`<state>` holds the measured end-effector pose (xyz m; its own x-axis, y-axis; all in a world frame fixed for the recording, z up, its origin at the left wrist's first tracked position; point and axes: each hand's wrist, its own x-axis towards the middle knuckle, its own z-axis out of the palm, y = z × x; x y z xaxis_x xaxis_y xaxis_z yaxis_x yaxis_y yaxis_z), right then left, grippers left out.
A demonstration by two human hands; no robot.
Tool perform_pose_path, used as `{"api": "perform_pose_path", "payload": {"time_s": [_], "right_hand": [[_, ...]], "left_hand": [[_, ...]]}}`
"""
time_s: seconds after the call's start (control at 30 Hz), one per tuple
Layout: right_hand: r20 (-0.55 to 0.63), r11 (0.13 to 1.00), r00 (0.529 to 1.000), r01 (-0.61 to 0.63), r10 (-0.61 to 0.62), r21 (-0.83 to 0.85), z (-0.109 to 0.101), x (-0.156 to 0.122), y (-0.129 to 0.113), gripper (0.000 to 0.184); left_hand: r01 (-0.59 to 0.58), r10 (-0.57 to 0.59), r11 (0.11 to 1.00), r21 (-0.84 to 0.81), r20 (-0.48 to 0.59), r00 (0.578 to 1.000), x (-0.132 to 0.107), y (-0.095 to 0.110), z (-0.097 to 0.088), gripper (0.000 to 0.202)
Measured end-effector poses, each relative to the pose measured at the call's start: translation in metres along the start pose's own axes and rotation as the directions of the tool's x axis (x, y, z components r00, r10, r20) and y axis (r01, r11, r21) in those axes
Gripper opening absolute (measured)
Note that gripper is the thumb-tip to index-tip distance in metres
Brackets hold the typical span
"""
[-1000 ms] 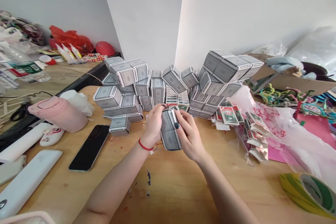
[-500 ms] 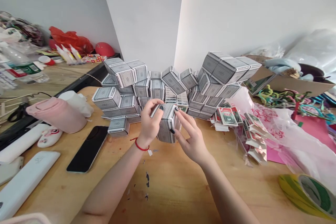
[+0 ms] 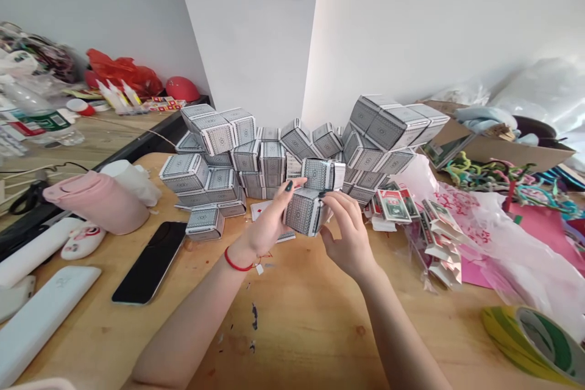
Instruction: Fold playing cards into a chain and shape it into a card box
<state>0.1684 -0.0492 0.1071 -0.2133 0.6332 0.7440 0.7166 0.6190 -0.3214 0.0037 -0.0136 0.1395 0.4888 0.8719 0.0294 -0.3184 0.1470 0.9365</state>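
Note:
A grey-patterned cube folded from playing cards [image 3: 302, 213] is held up over the table between my two hands. My left hand [image 3: 266, 224] grips its left side, thumb on top. On its right edge my right hand [image 3: 350, 231] has its fingers curled, thumb below. A second playing-card cube [image 3: 319, 174] sits against the top of the held one; whether they are joined I cannot tell. Behind stand stacked playing-card cubes, one group at the left [image 3: 219, 186], another at the right [image 3: 384, 128]. A loose playing card [image 3: 259, 209] lies left of the held cube.
A black phone [image 3: 148, 263], a pink bottle [image 3: 98, 201] and a white power bank [image 3: 48, 323] lie at the left. On the right are card boxes [image 3: 395, 206], plastic bags [image 3: 498, 237] and a yellow-green tape roll [image 3: 532, 341]. Paper scraps [image 3: 255, 317] dot the front.
The held cube has turned and shifted slightly right and up. A second cube now shows above it. My right hand has moved right, its fingers more curled.

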Motion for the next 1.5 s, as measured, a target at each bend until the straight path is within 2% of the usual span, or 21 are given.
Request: {"api": "perform_pose_path", "payload": {"time_s": [0.1,0.17,0.2,0.23,0.3,0.37,0.4,0.43,0.5,0.57,0.6,0.67,0.8,0.9,0.97,1.07,1.17,1.5], "right_hand": [[0.021,0.993,0.994,0.107,-0.107,-0.04,0.001,0.001,0.0,0.052],[0.036,0.99,0.99,0.139,-0.137,-0.03,0.002,0.001,-0.002,0.051],[0.043,0.991,0.99,0.134,-0.133,-0.015,0.003,0.001,-0.003,0.051],[0.045,0.993,0.992,0.114,-0.115,0.007,0.003,0.001,-0.004,0.051],[0.033,0.997,0.999,0.02,-0.023,0.08,0.003,0.001,-0.006,0.049],[0.016,0.965,0.989,-0.15,0.15,0.213,0.003,0.001,-0.007,0.045],[0.025,0.915,0.964,-0.258,0.264,0.31,0.003,0.001,-0.007,0.044],[0.061,0.829,0.921,-0.373,0.383,0.417,0.003,0.001,-0.007,0.045],[0.205,0.569,0.795,-0.563,0.571,0.599,0.005,0.002,-0.008,0.052],[0.368,0.312,0.679,-0.661,0.635,0.682,0.008,0.004,-0.011,0.056],[0.423,0.226,0.644,-0.681,0.638,0.696,0.009,0.004,-0.012,0.056],[0.487,0.136,0.62,-0.692,0.615,0.709,0.011,0.005,-0.013,0.053],[0.53,0.099,0.632,-0.69,0.566,0.717,0.009,0.005,-0.011,0.048],[0.524,0.103,0.637,-0.685,0.564,0.721,0.006,0.004,-0.008,0.046],[0.517,0.094,0.624,-0.686,0.585,0.721,0.004,0.004,-0.006,0.042],[0.538,0.049,0.595,-0.697,0.597,0.716,0.001,0.004,-0.005,0.038],[0.564,0.024,0.605,-0.693,0.562,0.72,-0.002,0.006,-0.006,0.036],[0.604,0.087,0.629,-0.725,0.489,0.683,-0.004,0.007,-0.008,0.039]], "left_hand": [[0.289,-0.27,0.934,-0.208,0.115,0.956,0.005,0.0,-0.012,0.046],[0.42,-0.409,0.871,-0.255,0.098,0.907,0.009,-0.004,-0.021,0.038],[0.446,-0.445,0.85,-0.28,0.071,0.893,0.011,-0.006,-0.024,0.03],[0.446,-0.448,0.844,-0.297,0.066,0.892,0.013,-0.008,-0.027,0.027],[0.375,-0.382,0.876,-0.302,0.041,0.923,0.015,-0.009,-0.031,0.026],[0.271,-0.284,0.927,-0.261,-0.014,0.959,0.016,-0.008,-0.032,0.031],[0.222,-0.239,0.948,-0.228,-0.049,0.97,0.016,-0.008,-0.032,0.035],[0.183,-0.201,0.964,-0.194,-0.079,0.976,0.016,-0.008,-0.032,0.038],[0.127,-0.14,0.983,-0.13,-0.093,0.986,0.015,-0.009,-0.032,0.044],[0.085,-0.089,0.995,-0.061,-0.057,0.994,0.013,-0.01,-0.03,0.046],[0.067,-0.067,0.998,-0.011,-0.036,0.997,0.012,-0.01,-0.028,0.047],[0.028,-0.027,0.993,0.111,-0.014,1.0,0.01,-0.01,-0.023,0.051],[-0.03,0.031,0.964,0.263,0.0,1.0,0.009,-0.009,-0.015,0.058],[-0.072,0.07,0.96,0.271,0.018,0.997,0.012,-0.01,-0.016,0.059],[-0.088,0.088,0.963,0.255,0.009,0.996,0.014,-0.011,-0.02,0.059],[-0.047,0.052,0.977,0.206,-0.02,0.998,0.014,-0.013,-0.027,0.056],[-0.002,0.009,0.985,0.174,-0.039,0.999,0.014,-0.015,-0.031,0.052],[0.023,-0.02,0.985,0.17,-0.015,1.0,0.014,-0.016,-0.028,0.047]]}}
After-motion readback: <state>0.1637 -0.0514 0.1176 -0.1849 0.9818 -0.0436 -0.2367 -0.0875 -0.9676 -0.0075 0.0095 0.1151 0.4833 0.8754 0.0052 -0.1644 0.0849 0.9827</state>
